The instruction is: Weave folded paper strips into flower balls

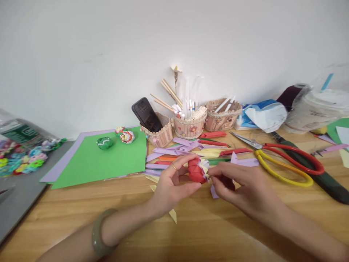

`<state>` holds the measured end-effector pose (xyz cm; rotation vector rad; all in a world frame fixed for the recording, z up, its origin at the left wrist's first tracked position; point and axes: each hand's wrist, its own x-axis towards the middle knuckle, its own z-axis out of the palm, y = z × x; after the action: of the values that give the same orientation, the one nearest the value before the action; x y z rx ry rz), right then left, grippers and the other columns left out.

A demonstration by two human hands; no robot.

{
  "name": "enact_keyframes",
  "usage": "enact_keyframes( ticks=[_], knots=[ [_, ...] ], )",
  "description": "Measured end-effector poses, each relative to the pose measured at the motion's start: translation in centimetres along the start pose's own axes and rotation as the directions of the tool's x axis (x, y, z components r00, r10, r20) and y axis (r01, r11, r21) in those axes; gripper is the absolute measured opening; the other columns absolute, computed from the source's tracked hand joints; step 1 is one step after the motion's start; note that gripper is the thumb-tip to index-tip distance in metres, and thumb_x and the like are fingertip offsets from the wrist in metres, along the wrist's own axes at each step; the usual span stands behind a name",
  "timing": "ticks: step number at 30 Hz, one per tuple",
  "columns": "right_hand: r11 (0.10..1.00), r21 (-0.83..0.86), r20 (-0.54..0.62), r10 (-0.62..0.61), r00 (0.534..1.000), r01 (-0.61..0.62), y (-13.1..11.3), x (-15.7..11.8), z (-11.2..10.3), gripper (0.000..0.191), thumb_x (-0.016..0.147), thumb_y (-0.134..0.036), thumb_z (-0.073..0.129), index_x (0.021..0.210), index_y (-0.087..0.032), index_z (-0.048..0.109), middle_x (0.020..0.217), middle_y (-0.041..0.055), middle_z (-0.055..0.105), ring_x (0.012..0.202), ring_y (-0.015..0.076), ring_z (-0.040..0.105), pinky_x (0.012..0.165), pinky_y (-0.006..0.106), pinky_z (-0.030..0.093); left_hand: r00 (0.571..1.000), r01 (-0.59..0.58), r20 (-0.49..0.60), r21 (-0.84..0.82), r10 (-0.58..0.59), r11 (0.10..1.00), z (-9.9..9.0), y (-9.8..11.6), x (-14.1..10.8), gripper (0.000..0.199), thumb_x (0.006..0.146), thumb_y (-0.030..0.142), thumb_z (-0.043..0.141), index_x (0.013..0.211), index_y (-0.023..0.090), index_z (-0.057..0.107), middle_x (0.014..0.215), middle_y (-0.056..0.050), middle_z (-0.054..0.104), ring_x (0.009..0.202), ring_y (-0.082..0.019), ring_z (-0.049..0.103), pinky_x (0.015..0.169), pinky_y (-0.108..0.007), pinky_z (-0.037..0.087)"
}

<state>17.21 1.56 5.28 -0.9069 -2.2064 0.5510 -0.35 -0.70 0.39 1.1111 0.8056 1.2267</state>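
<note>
- Left hand (174, 183): grip holding the red and white folded-paper ball (195, 171), raised above the wooden tabletop (207, 233).
- Right hand (237, 182): grip narrow, fingertips together at the ball's pale side; cannot tell what is pinched.
- Beyond: lavender, red and yellow paper strips (188, 143); 3 wooden-slat baskets (189, 129).

Probably a craft corner in a home: the pale wood-grain worktop (196, 240) against a plain white wall (109, 43) carries multicoloured folded-paper strips (188, 144), metal scissors with red and yellow handles (278, 146), flower-trimmed wooden-slat baskets (190, 128), a black smartphone (147, 114) and a clear plastic drink cup (313, 109).
</note>
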Motion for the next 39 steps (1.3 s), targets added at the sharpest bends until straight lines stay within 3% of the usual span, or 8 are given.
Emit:
enact_keyframes(
  ticks=[9, 15, 22, 32, 39],
  knots=[
    [0.996, 0.030, 0.029, 0.084, 0.996, -0.085, 0.13, -0.06, -0.01, 0.019, 0.077, -0.014, 0.047, 0.070, -0.018, 0.064, 0.057, 0.0007, 0.064, 0.046, 0.0097, 0.053, 0.041, 0.019, 0.040, 0.998, -0.062, -0.016, 0.028, 0.063, 0.998, -0.08, -0.32, 0.19, 0.052, 0.065, 0.016, 0.073, 0.113, 0.028, 0.056, 0.120, -0.006, 0.055, 0.101, -0.019, 0.057, 0.087, -0.036, 0.049],
    [0.992, 0.001, 0.012, 0.128, 0.992, -0.128, 0.21, -0.21, 0.21, 0.019, 0.076, -0.015, 0.046, 0.069, -0.016, 0.064, 0.054, 0.0001, 0.060, 0.045, 0.0093, 0.050, 0.042, 0.019, 0.038, 0.998, -0.052, -0.014, 0.069, 0.053, 0.996, -0.02, -0.32, 0.13, 0.054, 0.065, 0.017, 0.073, 0.115, 0.028, 0.056, 0.121, -0.006, 0.053, 0.103, -0.021, 0.056, 0.088, -0.037, 0.048],
    [0.979, 0.079, 0.116, 0.178, 0.977, -0.187, -0.25, 0.12, -0.41, 0.021, 0.075, -0.016, 0.045, 0.062, -0.016, 0.062, 0.050, -0.0012, 0.055, 0.045, 0.0091, 0.046, 0.041, 0.019, 0.036, 0.999, -0.046, 0.018, 0.089, 0.045, 0.995, -0.03, -0.22, -0.15, 0.054, 0.065, 0.017, 0.073, 0.114, 0.030, 0.057, 0.118, -0.005, 0.053, 0.100, -0.020, 0.057, 0.087, -0.036, 0.048],
    [0.975, 0.104, 0.135, 0.180, 0.974, -0.194, 0.33, 0.17, -0.39, 0.022, 0.082, -0.023, 0.048, 0.068, -0.017, 0.064, 0.056, 0.0001, 0.062, 0.049, 0.0102, 0.051, 0.044, 0.020, 0.037, 0.998, -0.052, -0.013, 0.057, 0.053, 0.997, -0.01, -0.20, -0.02, 0.055, 0.064, 0.018, 0.074, 0.115, 0.028, 0.056, 0.120, -0.007, 0.054, 0.102, -0.022, 0.056, 0.086, -0.037, 0.049],
    [0.929, 0.215, 0.226, 0.252, 0.941, -0.300, 0.34, 0.29, -0.48, 0.023, 0.081, -0.027, 0.052, 0.066, -0.016, 0.063, 0.054, 0.0005, 0.060, 0.046, 0.0091, 0.047, 0.042, 0.020, 0.035, 0.999, -0.047, 0.011, 0.068, 0.046, 0.997, -0.16, -0.16, -0.09, 0.054, 0.064, 0.019, 0.074, 0.114, 0.028, 0.057, 0.120, -0.008, 0.053, 0.102, -0.022, 0.056, 0.084, -0.037, 0.049]
  ],
)
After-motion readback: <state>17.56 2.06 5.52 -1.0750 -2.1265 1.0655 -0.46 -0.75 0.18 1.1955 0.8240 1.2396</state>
